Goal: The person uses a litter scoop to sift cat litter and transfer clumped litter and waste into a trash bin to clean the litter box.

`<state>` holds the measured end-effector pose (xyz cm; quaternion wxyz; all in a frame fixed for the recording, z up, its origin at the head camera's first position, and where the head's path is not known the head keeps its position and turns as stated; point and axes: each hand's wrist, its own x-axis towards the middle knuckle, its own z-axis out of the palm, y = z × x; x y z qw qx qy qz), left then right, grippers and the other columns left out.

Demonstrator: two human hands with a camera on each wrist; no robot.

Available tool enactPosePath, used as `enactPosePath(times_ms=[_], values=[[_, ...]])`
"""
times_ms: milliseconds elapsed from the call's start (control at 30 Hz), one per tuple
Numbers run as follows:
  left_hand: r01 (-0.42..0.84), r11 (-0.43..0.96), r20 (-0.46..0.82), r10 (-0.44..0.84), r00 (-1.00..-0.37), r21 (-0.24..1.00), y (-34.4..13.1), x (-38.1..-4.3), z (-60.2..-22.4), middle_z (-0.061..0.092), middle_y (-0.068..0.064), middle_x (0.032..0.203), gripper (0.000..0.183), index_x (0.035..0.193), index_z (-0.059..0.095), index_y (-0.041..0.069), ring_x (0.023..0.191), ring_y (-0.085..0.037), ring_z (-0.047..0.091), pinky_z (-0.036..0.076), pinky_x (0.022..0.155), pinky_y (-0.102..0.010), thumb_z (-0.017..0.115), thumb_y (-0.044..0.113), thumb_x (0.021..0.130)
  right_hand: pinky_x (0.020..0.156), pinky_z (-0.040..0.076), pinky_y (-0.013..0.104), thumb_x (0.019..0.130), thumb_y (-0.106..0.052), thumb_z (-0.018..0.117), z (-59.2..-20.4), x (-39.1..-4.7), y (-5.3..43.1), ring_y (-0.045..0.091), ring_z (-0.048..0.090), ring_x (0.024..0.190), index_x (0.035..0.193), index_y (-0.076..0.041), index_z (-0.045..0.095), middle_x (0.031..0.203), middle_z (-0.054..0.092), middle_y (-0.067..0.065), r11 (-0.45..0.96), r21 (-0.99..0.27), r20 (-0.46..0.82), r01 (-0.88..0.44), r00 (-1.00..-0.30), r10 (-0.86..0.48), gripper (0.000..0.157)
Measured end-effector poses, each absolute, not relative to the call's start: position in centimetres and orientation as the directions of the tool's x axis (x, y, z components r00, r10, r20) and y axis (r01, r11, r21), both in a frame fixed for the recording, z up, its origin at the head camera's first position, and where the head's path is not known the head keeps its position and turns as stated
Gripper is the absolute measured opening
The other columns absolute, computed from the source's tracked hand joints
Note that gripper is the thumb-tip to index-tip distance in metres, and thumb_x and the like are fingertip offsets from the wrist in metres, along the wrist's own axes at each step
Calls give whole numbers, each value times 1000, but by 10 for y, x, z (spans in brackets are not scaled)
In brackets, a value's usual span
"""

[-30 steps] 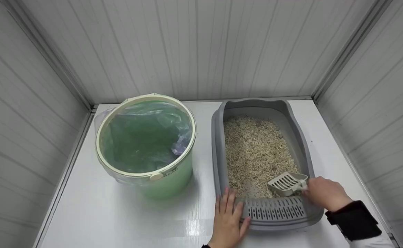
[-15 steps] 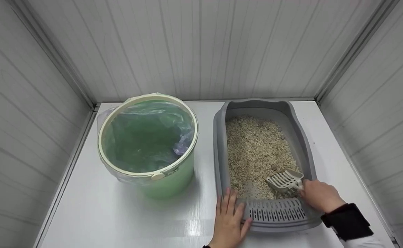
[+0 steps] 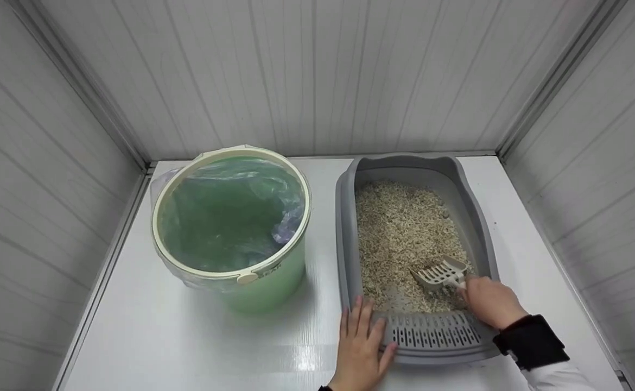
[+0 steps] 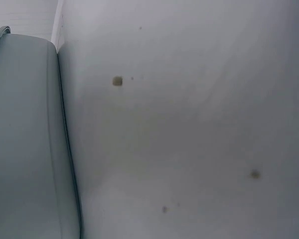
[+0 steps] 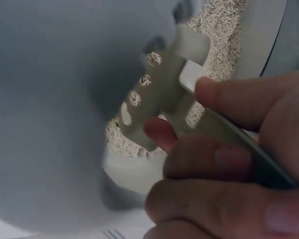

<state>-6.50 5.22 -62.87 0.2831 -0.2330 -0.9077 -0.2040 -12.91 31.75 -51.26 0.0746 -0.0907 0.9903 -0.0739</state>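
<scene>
A grey litter box [image 3: 483, 217] with pale pellet litter [image 3: 404, 233] stands at the right of the head view. My right hand [image 3: 492, 300] grips the handle of a beige slotted litter scoop [image 3: 441, 272], whose front edge dips into the litter near the box's front right. The right wrist view shows the fingers curled round the scoop's handle [image 5: 239, 132], the thumb along its top. With fingers spread and straight, my left hand [image 3: 361, 345] rests on the box's front left corner, beside the slotted front ledge [image 3: 437, 331]. The left wrist view shows no hand.
A green bucket [image 3: 274, 285] with a cream rim and a clear plastic liner [image 3: 230, 217] stands left of the box. Both sit on a white tabletop [image 3: 187, 347]. Panelled walls [image 3: 317, 76] enclose the back and sides.
My right hand has moved the scoop a little left and away from me, from the front right corner into the litter. The left hand stays on the box.
</scene>
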Motion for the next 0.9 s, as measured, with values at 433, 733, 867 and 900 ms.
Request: enactPosePath(times_ms=[433, 733, 867, 900], values=[[545, 799, 625, 295, -723, 254, 53, -65, -629, 35, -11, 149, 38, 109, 57, 19, 140, -34, 26, 12, 114, -48, 41, 50, 95, 54, 50, 48, 92, -14, 55, -520, -151, 308, 36, 60, 61, 101, 13, 53, 72, 58, 21, 960, -199, -128, -196, -966, -224, 29], [531, 811, 591, 309, -745, 246, 53, -63, -629, 35, -11, 149, 40, 116, 56, 19, 141, -33, 22, 11, 114, -49, 44, 50, 94, 49, 47, 40, 94, -15, 53, -518, -175, 298, 24, 51, 54, 88, 6, 53, 66, 51, 11, 961, -219, -190, -169, -959, -211, 22], [530, 810, 583, 312, -750, 249, 53, -63, -627, 33, -11, 150, 40, 115, 56, 19, 142, -33, 21, 11, 114, -49, 45, 50, 93, 54, 49, 46, 94, -14, 53, -526, -184, 294, 30, 56, 59, 91, 9, 52, 68, 54, 14, 959, -220, -166, -179, -962, -218, 23], [532, 809, 586, 310, -748, 251, 53, -63, -627, 33, -11, 150, 39, 114, 56, 18, 141, -34, 22, 12, 114, -49, 46, 50, 93, 56, 49, 47, 94, -14, 53, -528, -187, 294, 32, 57, 61, 90, 8, 52, 69, 54, 14, 958, -228, -167, -174, -962, -215, 23]])
